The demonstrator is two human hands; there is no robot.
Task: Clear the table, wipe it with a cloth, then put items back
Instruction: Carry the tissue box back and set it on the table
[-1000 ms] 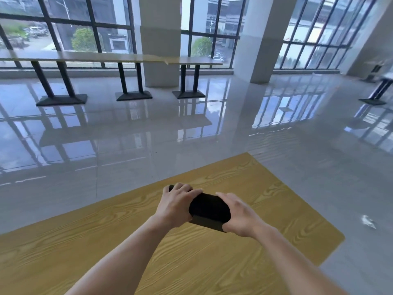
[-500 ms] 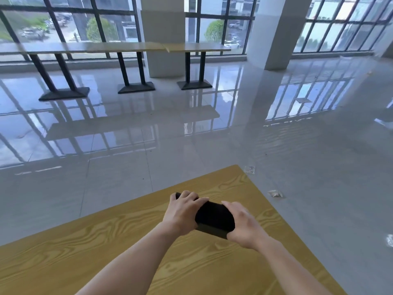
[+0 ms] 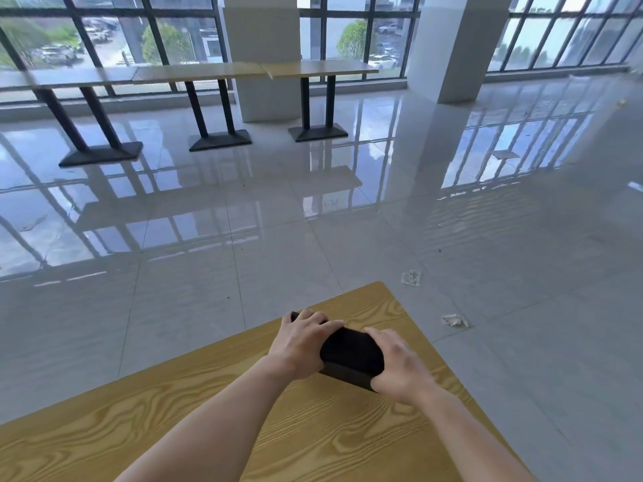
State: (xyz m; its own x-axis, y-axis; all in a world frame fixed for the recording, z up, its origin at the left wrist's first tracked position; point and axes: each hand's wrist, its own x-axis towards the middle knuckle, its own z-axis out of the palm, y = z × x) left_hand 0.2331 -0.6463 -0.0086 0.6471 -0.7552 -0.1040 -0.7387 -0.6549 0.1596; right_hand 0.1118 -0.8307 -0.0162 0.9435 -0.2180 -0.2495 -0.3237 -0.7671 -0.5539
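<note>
A black box-shaped object (image 3: 351,353) rests on the yellow wood-grain table (image 3: 195,419) near its far right corner. My left hand (image 3: 301,344) grips its left end, fingers curled over the top. On its right end sits my right hand (image 3: 396,365), wrapped around the near corner. Both hands hide the ends of the object. I cannot tell whether its underside touches the table.
The table's far edge and right edge lie close to the object. Beyond is a glossy tiled floor with bits of crumpled litter (image 3: 454,320) and a wrapper (image 3: 410,276). Long tables on black legs (image 3: 208,109) stand by the windows, with white pillars (image 3: 449,46) behind.
Both hands keep their grip on the black object, which has barely shifted on the table. The view has tilted and swung, so the table's corner sits lower and more floor shows.
</note>
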